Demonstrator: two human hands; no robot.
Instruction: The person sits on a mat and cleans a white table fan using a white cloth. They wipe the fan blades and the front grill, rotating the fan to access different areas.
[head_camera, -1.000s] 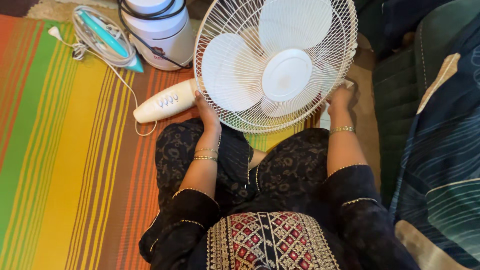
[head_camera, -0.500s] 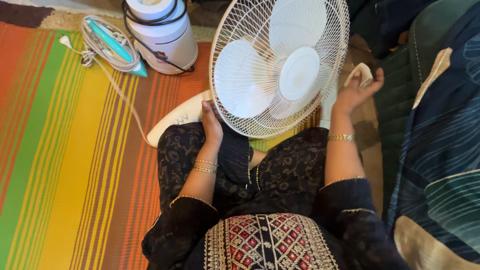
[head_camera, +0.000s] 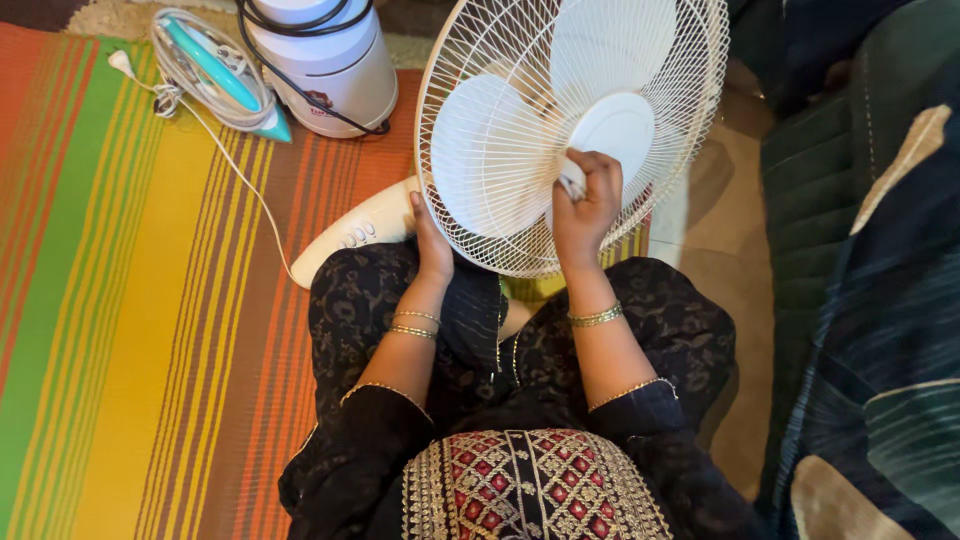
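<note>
A white table fan (head_camera: 520, 140) lies tilted across the lap, wire grille facing up, a small pale cloth (head_camera: 572, 182) pressed against its centre.

Warm, even indoor light, fairly bright across the striped mat (head_camera: 150, 300). The white fan grille (head_camera: 520, 210) looks slightly washed out. Dark clothing and the right side sink into shadow, detail lost. Focus is sharp centrally; edges bend a little.

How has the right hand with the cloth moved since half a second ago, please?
Yes. The right hand has swung leftwards from beyond the fan grille's right rim onto its front, pressing the white cloth near the hub.
</note>
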